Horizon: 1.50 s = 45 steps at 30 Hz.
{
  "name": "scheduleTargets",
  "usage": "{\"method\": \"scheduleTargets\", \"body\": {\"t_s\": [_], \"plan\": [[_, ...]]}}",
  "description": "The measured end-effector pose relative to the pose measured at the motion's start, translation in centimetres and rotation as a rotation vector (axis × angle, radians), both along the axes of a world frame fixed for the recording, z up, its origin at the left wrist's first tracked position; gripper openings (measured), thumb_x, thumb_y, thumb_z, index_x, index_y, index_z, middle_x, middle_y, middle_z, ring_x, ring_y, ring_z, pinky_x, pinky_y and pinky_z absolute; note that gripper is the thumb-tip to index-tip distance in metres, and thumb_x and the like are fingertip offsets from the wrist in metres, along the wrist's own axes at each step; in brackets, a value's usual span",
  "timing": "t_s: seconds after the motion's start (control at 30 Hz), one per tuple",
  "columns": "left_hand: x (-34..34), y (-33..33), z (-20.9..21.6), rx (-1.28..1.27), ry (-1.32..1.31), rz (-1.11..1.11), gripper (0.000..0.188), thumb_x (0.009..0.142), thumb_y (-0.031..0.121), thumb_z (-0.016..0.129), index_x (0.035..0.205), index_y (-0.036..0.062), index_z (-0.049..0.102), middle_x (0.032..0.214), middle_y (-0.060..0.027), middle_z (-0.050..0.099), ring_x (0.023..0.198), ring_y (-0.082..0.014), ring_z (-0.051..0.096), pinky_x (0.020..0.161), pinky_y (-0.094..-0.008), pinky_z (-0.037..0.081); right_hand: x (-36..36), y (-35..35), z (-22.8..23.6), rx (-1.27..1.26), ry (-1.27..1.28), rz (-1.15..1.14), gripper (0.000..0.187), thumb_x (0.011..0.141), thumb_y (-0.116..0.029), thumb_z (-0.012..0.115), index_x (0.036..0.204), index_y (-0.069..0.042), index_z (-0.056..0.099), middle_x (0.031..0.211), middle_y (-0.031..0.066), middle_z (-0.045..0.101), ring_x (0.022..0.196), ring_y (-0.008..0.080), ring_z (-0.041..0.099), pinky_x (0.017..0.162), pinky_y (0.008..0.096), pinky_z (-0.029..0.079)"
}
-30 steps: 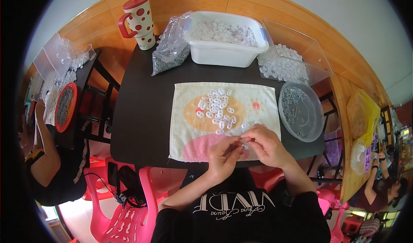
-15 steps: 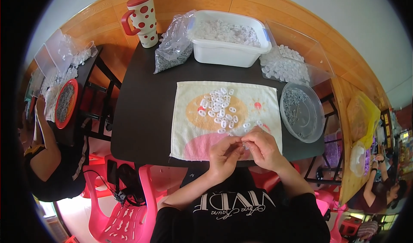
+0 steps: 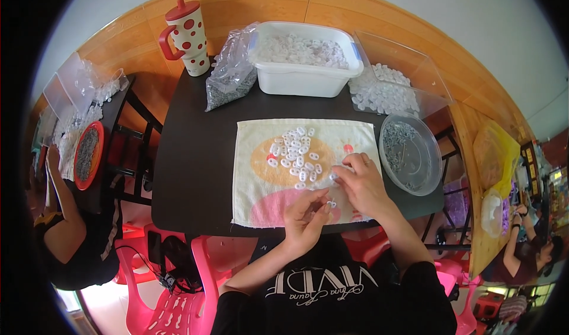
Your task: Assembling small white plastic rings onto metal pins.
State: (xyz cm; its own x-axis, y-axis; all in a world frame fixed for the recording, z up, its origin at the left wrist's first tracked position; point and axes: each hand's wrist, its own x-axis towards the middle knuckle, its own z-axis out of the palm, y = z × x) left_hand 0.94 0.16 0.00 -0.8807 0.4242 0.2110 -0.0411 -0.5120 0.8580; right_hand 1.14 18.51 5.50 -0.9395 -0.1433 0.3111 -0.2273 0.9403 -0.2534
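Observation:
Between the thumb and fingers of my left hand (image 3: 305,216), near the towel's front edge, is a small whitish piece (image 3: 332,204); its exact shape is too small to make out. My right hand (image 3: 363,184) is lowered onto the towel, thumb and fingertips closed on a small white two-holed plastic piece (image 3: 333,176). Its fingers partly cover that piece. A loose cluster of similar white two-holed plastic pieces (image 3: 293,151) lies on the printed towel (image 3: 246,157), left of my right hand and beyond my left.
At the back stand a spotted tumbler (image 3: 191,41), a bag of small grey parts (image 3: 231,89) and a white tub (image 3: 302,80) of clear pieces. Right are a bin of white pieces (image 3: 385,89) and a round clear container (image 3: 424,172) with metal bits. Another person (image 3: 74,228) sits left.
My hands, together half a second ago, are now apart. The right has moved forward to a white piece on the towel; the left keeps a small piece near the front. The whole view has shifted slightly.

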Motion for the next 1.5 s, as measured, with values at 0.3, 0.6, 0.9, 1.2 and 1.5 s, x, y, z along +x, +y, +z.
{"method": "scheduleTargets", "body": {"t_s": [0.3,0.6,0.9,1.2,1.5], "plan": [[0.1,-0.1,0.3,0.022,-0.016,0.0,0.036,0.09,-0.013,0.056,0.124,-0.0033,0.058,0.106,-0.0056,0.06,0.09,-0.0089,0.058,0.078,-0.022,0.048,0.8,0.1,-1.3,-0.337,0.059,0.021,0.016,0.076,0.0,0.065,0.091,-0.005,0.063,0.085,0.012,0.056,0.082,0.0308,0.058,0.068,0.0395,0.047],[0.2,-0.2,0.6,0.005,-0.006,-0.009,0.036,0.089,-0.013,0.056,0.124,-0.0037,0.058,0.106,-0.0062,0.061,0.092,-0.0095,0.059,0.079,-0.0226,0.049,4.1,0.5,0.8,0.056,-0.082,0.052,0.022,0.07,0.0,0.063,0.091,-0.005,0.062,0.082,0.01,0.058,0.079,0.0323,0.06,0.066,0.0411,0.048],[0.2,-0.2,0.6,-0.04,-0.004,0.021,0.035,0.089,-0.013,0.055,0.123,-0.004,0.059,0.107,-0.0069,0.061,0.092,-0.0104,0.06,0.08,-0.0232,0.049,5.3,1.1,0.6,-0.391,0.04,-0.062,0.016,0.076,0.003,0.066,0.091,-0.002,0.065,0.083,0.0119,0.061,0.075,0.0326,0.061,0.063,0.0394,0.049],[0.0,0.0,0.9,-0.041,0.026,0.013,0.035,0.09,-0.013,0.055,0.124,-0.0042,0.058,0.107,-0.0068,0.061,0.093,-0.0108,0.059,0.082,-0.0233,0.049,5.8,-2.5,-1.0,-0.178,0.111,-0.169,0.014,0.074,0.0,0.069,0.088,-0.002,0.065,0.085,0.0128,0.057,0.083,0.0328,0.06,0.066,0.0399,0.049],[0.1,-0.1,0.4,-0.037,0.032,-0.021,0.036,0.09,-0.013,0.054,0.125,-0.0043,0.057,0.105,-0.0082,0.061,0.085,-0.0122,0.062,0.07,-0.023,0.052,5.7,-1.7,-2.4,-1.124,-0.061,-0.135,0.02,0.077,0.012,0.063,0.093,0.0,0.063,0.091,0.0129,0.06,0.076,0.0266,0.062,0.064,0.0304,0.049]]}}
